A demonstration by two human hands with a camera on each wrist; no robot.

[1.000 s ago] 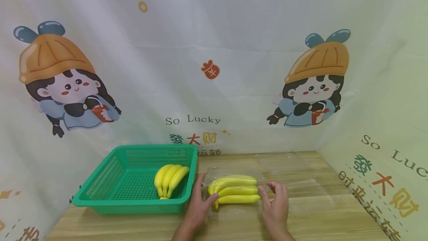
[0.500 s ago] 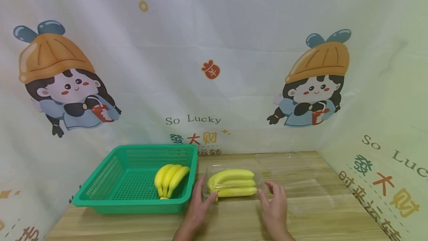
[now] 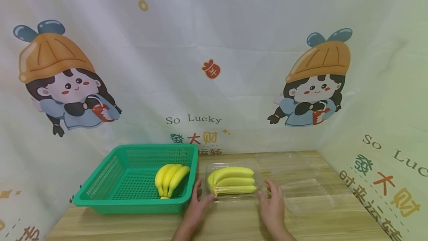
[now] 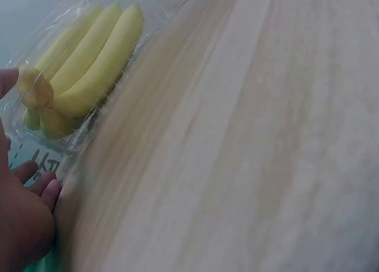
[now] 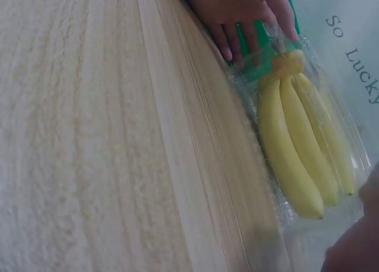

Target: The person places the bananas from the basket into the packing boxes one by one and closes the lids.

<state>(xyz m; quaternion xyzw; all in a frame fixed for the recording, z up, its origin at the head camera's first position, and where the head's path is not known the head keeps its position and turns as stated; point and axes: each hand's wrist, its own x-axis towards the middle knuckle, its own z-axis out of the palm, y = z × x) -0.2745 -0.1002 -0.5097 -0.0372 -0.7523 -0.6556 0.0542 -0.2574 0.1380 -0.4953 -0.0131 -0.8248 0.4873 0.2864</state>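
Observation:
A bunch of yellow bananas (image 3: 232, 177) lies inside a clear plastic clamshell box (image 3: 234, 163) on the table. The stem end points left, as the left wrist view also shows with the bananas (image 4: 89, 64) behind clear plastic. My left hand (image 3: 195, 207) is at the box's left end, its thumb right at the near left corner and its fingers loosely spread. At the opposite end is my right hand (image 3: 272, 205), thumb by the near right corner and fingers relaxed. In the right wrist view, the left hand (image 5: 243, 11) has its thumb tip at the box corner.
To the left stands a green plastic basket (image 3: 133, 207) holding another banana bunch (image 3: 170, 179). Further clear plastic boxes (image 3: 309, 189) lie right of my right hand on the wooden table (image 3: 234, 226). A printed cloth (image 3: 247, 96) hangs behind the table.
The box with the bananas has shifted slightly away from me, and its clear top now sits flatter over the fruit. Both hands stay at the box's ends, slightly lower.

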